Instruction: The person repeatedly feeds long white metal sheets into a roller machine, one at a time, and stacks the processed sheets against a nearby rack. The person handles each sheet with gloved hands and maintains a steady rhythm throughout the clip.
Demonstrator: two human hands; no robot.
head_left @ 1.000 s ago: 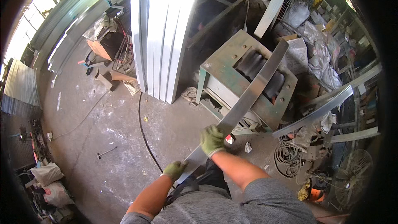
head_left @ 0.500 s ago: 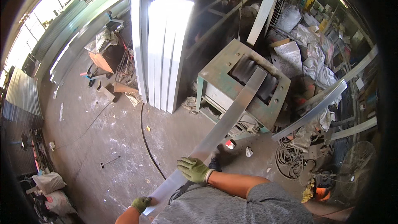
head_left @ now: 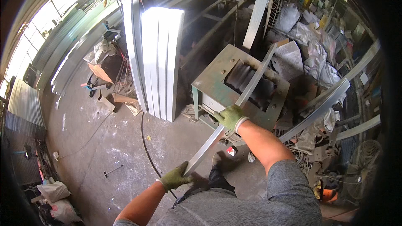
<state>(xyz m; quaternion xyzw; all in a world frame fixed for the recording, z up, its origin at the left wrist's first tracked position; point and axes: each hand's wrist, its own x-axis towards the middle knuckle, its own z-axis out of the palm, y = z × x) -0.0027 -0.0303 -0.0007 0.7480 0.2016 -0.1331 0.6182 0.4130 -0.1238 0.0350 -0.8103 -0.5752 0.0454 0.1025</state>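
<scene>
A long metal bar [head_left: 206,148] slants from my body up and to the right across the top of a green-grey bench machine [head_left: 209,78]. Its far end passes over the machine's opening, where dark, ridged rollers [head_left: 241,75] show; whether it touches them I cannot tell. My left hand [head_left: 176,177], in a green glove, is closed round the bar's near end. Farther along, just short of the machine's front edge, my gloved right hand [head_left: 230,117] grips the bar from above. A narrow side of the bar faces up.
Tall pale metal profiles [head_left: 161,65] stand left of the machine. Another metal length [head_left: 314,111] slants at the right, near a fan [head_left: 363,171] and bagged scrap. A black cable [head_left: 147,150] crosses the floor, and a small T-shaped tool [head_left: 113,170] lies left of it.
The bar has turned from its broad face to a narrow side and moved up and right over the machine. My right hand has reached farther along; my left has come up and right.
</scene>
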